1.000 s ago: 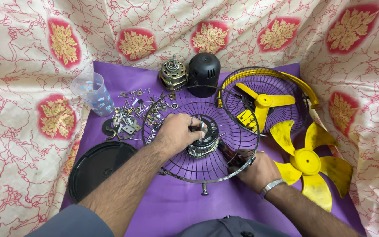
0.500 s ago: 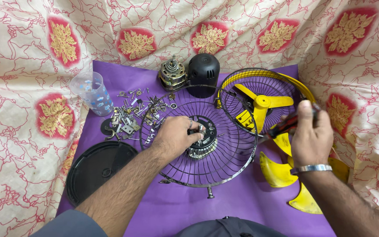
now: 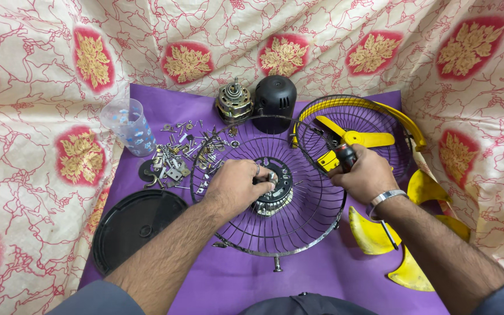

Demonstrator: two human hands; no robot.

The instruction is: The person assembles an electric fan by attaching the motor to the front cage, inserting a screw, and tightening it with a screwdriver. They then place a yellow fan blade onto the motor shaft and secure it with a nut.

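Observation:
A black wire fan guard lies dished on the purple cloth in front of me. My left hand reaches inside it and pinches a small part at the round black hub. My right hand is closed around a screwdriver with a black and red handle, held over the guard's right rim; its tip is hidden by the hand. A metal bracelet sits on that wrist.
A second guard with a yellow rim holds a yellow blade. Another yellow fan blade lies under my right forearm. At the back are a motor, a black motor cover, a plastic cup, several loose screws and a black round lid.
My right hand rose from the guard's lower right rim with the screwdriver, swung out to the right, then came back left over the rim. The left hand stayed at the hub.

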